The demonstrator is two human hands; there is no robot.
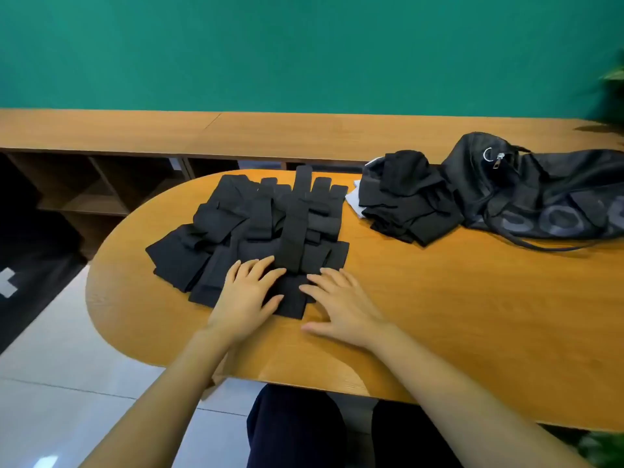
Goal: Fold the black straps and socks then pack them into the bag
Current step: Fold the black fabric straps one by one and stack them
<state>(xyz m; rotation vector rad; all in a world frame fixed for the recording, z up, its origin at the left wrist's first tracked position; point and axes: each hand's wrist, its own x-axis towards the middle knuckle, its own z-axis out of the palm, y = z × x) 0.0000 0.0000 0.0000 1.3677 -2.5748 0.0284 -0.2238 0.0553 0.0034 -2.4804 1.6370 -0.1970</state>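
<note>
Floor [50, 383]: I am seeing pale tiles showing at 8 o'clock from the table.
Shelf [101, 184]: a wooden unit with open cubbies is running along the green wall [304, 45], at 10 o'clock from the hands.
Table [439, 315]: a rounded wooden top is carrying everything, and I am looking down at it over the person's dark trousers [293, 430].
Straps [216, 238]: a fanned pile of flat black pieces is lying on the table at 12 o'clock from the hands, its near edge reaching under their fingers.
Left hand [244, 298]: it is lying flat, fingers spread, pressing down on the near left part of the pile.
Long strap [297, 217]: one narrow band is lying on top of the pile, running from 12 to 6 o'clock, its near end sitting just beyond the gap between the two hands.
Right hand [341, 305]: it is lying flat and spread too, fingertips touching the black fabric, palm resting on bare wood, thumb pointing to 9 o'clock.
Socks [405, 204]: a smaller black heap is sitting at 1 o'clock from the hands, apart from the straps; something white [353, 201] is poking out under its left side.
Bag [540, 194]: a crumpled black bag is lying at 2 o'clock, touching the socks, a zip pull [496, 160] showing on top.
Plant [614, 76]: blurred green leaves are showing at the right edge.
</note>
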